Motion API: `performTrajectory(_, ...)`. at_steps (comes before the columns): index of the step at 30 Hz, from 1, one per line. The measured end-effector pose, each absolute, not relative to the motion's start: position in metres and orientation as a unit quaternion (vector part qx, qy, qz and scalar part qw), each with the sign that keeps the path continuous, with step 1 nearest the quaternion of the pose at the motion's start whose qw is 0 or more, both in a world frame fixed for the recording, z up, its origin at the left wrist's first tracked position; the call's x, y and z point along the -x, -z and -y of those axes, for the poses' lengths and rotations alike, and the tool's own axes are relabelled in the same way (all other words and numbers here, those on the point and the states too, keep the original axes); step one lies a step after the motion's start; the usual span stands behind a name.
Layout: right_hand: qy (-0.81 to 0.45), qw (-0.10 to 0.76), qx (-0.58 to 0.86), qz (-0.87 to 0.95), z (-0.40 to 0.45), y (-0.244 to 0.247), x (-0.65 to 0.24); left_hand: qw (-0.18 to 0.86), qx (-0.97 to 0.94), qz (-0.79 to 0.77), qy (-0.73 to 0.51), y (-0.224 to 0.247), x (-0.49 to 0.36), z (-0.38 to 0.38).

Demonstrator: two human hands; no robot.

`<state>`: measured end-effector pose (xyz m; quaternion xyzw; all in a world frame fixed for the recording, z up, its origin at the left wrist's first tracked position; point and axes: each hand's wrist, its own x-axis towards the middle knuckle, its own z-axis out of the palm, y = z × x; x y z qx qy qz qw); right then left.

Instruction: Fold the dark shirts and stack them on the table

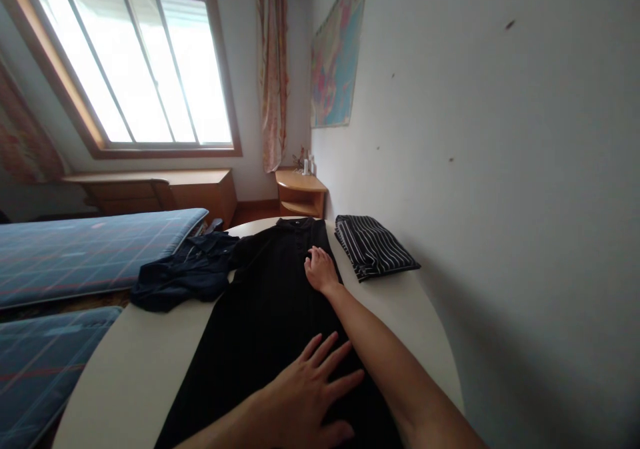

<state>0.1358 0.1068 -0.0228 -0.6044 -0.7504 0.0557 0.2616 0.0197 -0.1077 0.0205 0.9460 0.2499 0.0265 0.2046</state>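
A black garment [265, 302] lies spread lengthwise over a pale rounded table [135, 362], its collar or waist end at the far edge. My left hand [315, 389] is over the lower part of the black cloth, fingers spread and nothing held. Farther up, my right hand [321, 270] rests on the garment's right side near its top, its fingers slightly bent; whether they pinch the cloth cannot be made out. Beyond it to the right sits a folded black-and-white striped garment [375, 245]. A crumpled dark blue garment [185, 272] lies on the table's left side.
Blue plaid mattresses [90, 255] stand left of the table. A white wall [500, 202] runs close along the right, with a map [337, 62] on it. Behind are a small wooden corner shelf [300, 182], a low wooden cabinet [200, 185] and a window [140, 69].
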Motion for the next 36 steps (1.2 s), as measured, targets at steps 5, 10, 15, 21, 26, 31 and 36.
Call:
performTrajectory(5, -0.040, 0.285, 0.572, 0.768, -0.102, 0.020, -0.145, 0.191, -0.957, -0.219, -0.025, -0.029, -0.016, 0.113)
performTrajectory(10, -0.053, 0.255, 0.582, 0.770, -0.099, 0.019, -0.151, 0.138, -0.980, -0.138, -0.030, -0.022, -0.005, 0.113)
performTrajectory(15, -0.077, 0.222, 0.588, 0.774, -0.093, 0.020, -0.159, 0.004, -0.987, -0.143, -0.074, 0.011, -0.022, 0.117)
performTrajectory(21, -0.091, 0.167, 0.579, 0.793, -0.082, 0.019, -0.179, -0.151, -0.965, -0.162, -0.138, 0.052, -0.070, 0.133)
performTrajectory(26, -0.101, 0.131, 0.577, 0.800, -0.077, 0.017, -0.188, -0.147, -0.968, -0.135, -0.155, 0.037, -0.083, 0.137)
performTrajectory(31, -0.092, 0.117, 0.588, 0.795, -0.076, 0.015, -0.186, -0.035, -0.996, -0.060, -0.064, -0.003, -0.048, 0.126)
performTrajectory(36, -0.099, 0.098, 0.605, 0.784, -0.076, 0.015, -0.185, -0.032, -0.986, -0.143, -0.075, 0.010, -0.033, 0.126)
